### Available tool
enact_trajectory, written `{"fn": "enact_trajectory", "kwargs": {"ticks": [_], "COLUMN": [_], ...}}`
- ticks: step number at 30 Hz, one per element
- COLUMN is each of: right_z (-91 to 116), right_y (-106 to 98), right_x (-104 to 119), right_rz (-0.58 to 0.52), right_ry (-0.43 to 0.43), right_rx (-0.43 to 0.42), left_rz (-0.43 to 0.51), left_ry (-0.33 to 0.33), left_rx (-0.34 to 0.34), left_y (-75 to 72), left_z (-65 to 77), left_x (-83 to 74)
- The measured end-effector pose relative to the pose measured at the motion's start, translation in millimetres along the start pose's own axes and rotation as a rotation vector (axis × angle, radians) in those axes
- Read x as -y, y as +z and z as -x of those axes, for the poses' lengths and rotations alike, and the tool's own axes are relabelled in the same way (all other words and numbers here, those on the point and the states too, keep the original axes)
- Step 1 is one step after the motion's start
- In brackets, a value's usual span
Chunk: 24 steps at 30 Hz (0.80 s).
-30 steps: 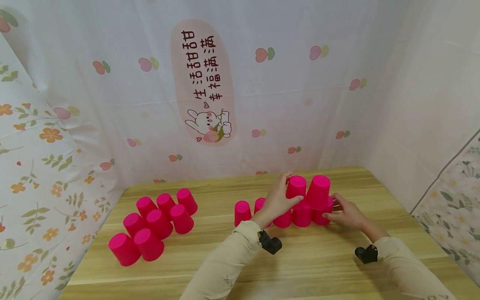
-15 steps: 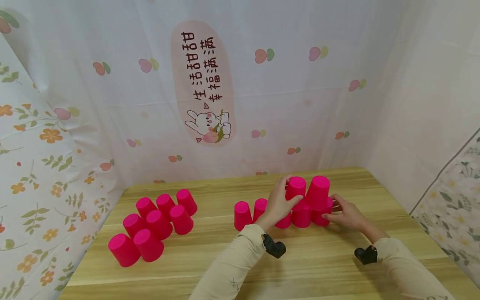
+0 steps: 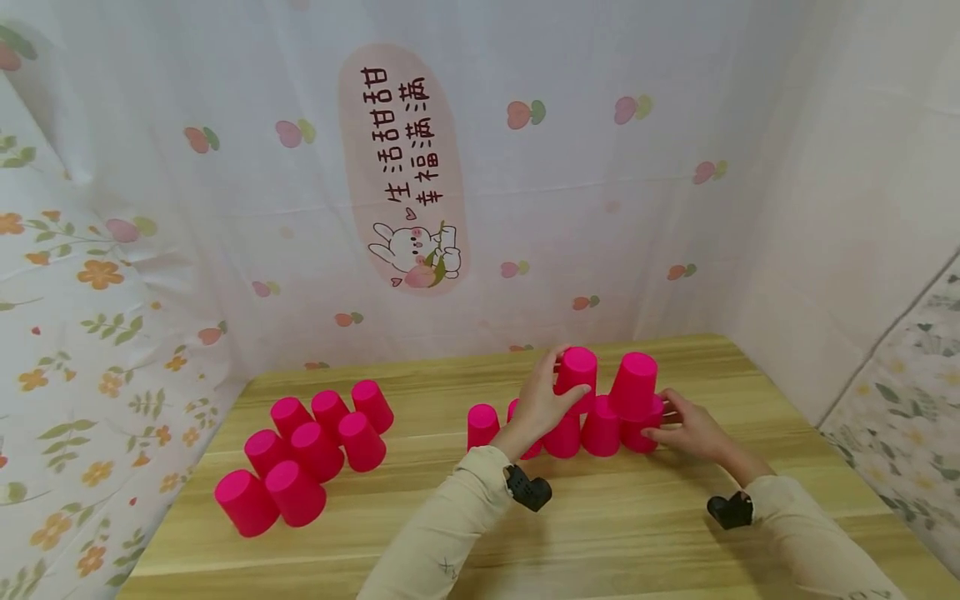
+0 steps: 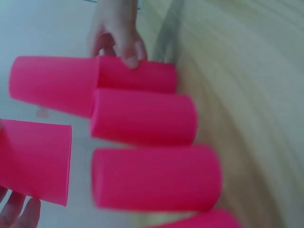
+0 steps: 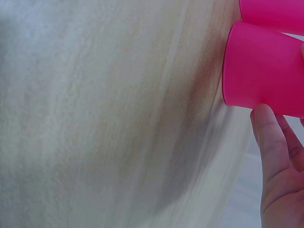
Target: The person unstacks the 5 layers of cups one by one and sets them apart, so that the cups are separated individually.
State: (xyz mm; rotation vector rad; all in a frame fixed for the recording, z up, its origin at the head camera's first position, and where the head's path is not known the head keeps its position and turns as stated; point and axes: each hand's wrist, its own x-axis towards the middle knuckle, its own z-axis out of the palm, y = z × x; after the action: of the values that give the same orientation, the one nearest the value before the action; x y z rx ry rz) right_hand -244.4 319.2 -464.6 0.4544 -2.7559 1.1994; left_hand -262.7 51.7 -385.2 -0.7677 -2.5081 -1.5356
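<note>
My left hand [image 3: 542, 404] grips an upside-down pink plastic cup [image 3: 577, 379], thumb in front and fingers behind. In the left wrist view this held cup [image 4: 35, 161] hangs with its rim apart from the bases of the row below. A second upper cup [image 3: 633, 387] rests across the two rightmost cups of that row. My right hand [image 3: 693, 429] holds the side of the end cup [image 3: 641, 432], its thumb on the front. The right wrist view shows the thumb [image 5: 268, 128] against this cup [image 5: 261, 66]. Part of the row's left side is hidden behind my left hand.
On the left of the wooden table [image 3: 420, 517] stands a group of several upside-down pink cups [image 3: 318, 450]. The row's left end cup [image 3: 482, 425] is near my left wrist. A printed curtain [image 3: 480, 325] hangs behind the table.
My left hand shifts left and slightly up with its cup, widening the gap to the other upper cup. The right hand stays at the end cup.
</note>
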Motion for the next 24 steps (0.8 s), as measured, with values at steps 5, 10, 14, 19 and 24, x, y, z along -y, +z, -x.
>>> {"fn": "enact_trajectory", "kwargs": {"ticks": [5, 10, 14, 19, 24], "right_z": [-0.3, 1.7, 3.5, 4.5, 2.2], "right_y": [0.4, -0.2, -1.1, -1.5, -1.1], "right_x": [-0.5, 0.4, 1.0, 2.5, 6.4], "right_rz": [0.018, 0.004, -0.002, 0.002, -0.003], "right_ry": [-0.005, 0.009, 0.015, 0.017, 0.002], "right_rx": [0.002, -0.003, -0.002, -0.001, 0.008], "left_rz": [0.004, -0.014, -0.04, -0.067, -0.102], "left_ry": [0.044, 0.073, 0.067, 0.05, 0.002], "left_rx": [-0.007, -0.01, 0.013, 0.017, -0.041], "left_y": [-29.2, -59.6, -83.5, -113.5, -141.9], "left_z": [0.7, 4.7, 16.6, 40.9, 70.8], "left_x": [-2.8, -0.3, 2.0, 4.9, 15.5]}}
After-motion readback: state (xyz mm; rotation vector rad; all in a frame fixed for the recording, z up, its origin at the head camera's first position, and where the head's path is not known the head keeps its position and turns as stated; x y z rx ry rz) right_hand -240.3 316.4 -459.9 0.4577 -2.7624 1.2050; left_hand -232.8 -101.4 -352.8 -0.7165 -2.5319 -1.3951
